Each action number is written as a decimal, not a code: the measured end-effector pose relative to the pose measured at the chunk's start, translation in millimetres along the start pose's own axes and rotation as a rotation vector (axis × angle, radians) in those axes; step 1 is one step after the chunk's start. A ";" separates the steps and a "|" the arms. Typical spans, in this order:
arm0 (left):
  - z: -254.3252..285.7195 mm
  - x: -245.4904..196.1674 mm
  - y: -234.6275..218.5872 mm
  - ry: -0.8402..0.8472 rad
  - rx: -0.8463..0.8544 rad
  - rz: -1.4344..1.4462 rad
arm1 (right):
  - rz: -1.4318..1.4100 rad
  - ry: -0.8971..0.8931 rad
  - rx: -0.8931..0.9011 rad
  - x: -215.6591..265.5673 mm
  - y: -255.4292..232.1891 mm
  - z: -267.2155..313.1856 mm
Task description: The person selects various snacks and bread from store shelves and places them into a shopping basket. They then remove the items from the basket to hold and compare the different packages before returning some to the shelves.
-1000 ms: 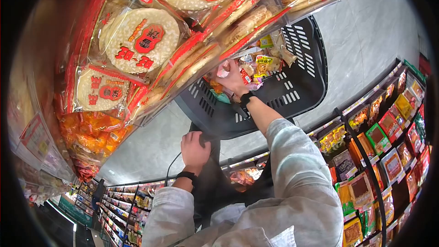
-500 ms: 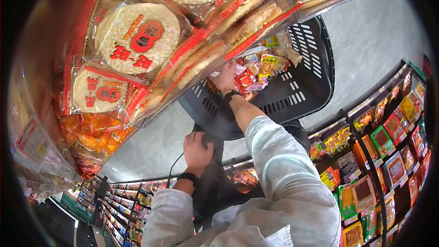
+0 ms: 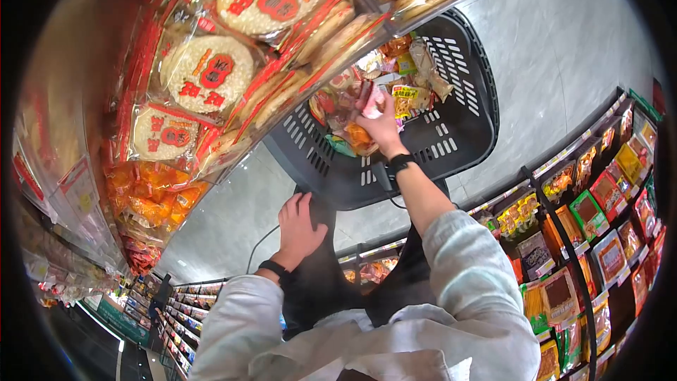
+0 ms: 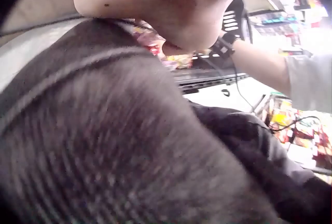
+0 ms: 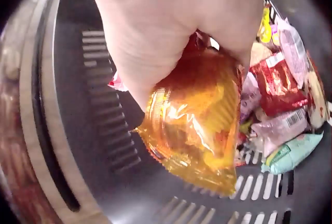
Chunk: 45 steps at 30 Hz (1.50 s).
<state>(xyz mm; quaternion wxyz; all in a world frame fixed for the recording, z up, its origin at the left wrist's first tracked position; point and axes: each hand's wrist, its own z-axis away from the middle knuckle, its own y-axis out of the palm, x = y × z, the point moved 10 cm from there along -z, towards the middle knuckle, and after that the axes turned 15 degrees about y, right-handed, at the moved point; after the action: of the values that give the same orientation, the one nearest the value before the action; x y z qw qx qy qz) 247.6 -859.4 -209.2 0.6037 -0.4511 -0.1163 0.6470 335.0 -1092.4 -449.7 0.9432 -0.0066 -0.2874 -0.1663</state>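
Note:
My right hand (image 3: 382,128) is inside a black shopping basket (image 3: 467,134), gripping a shiny orange-gold snack packet (image 5: 199,125) between thumb and fingers. From above, a pink and dark-red wrapper (image 3: 372,101) shows by the fingertips. Around the hand lie several small wrapped snacks, among them a yellow packet (image 3: 404,100), a red foil packet (image 5: 280,81) and a pale green one (image 5: 293,153). My left hand (image 3: 301,229) rests on the dark-trousered leg (image 4: 104,130), fingers loosely extended, holding nothing.
A clear shelf bin of large round rice crackers (image 3: 209,74) overhangs the basket's left side. Below it are orange-wrapped sweets (image 3: 151,194). Racks of packaged snacks (image 3: 592,219) stand to the right, across grey floor tiles (image 3: 564,49). A thin cable (image 3: 254,250) hangs beside the left hand.
My right hand has drawn back rightward from under the bin's edge, with the orange packet now showing in its grip. The left hand stays on the leg, its fingers more spread.

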 end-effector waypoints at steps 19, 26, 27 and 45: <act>-311.2 130.0 112.0 -0.658 -0.055 -0.029 | -0.330 0.240 0.081 31.7 -73.4 48.3; -320.5 136.1 119.8 -0.497 -0.076 -0.059 | -0.354 0.232 0.078 26.6 -66.5 47.6; -319.6 138.4 119.8 -0.480 -0.080 -0.074 | -0.349 0.233 0.081 29.0 -66.1 47.5; -201.3 61.6 -27.3 -0.168 -0.308 0.356 | -0.289 0.126 0.105 145.1 -61.3 152.9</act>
<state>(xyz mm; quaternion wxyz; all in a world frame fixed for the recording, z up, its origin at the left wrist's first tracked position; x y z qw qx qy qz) 420.2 -877.5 -331.4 0.3927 -0.4960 -0.1821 0.7528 346.1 -1178.8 -248.2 0.9248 0.0944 -0.2339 -0.2849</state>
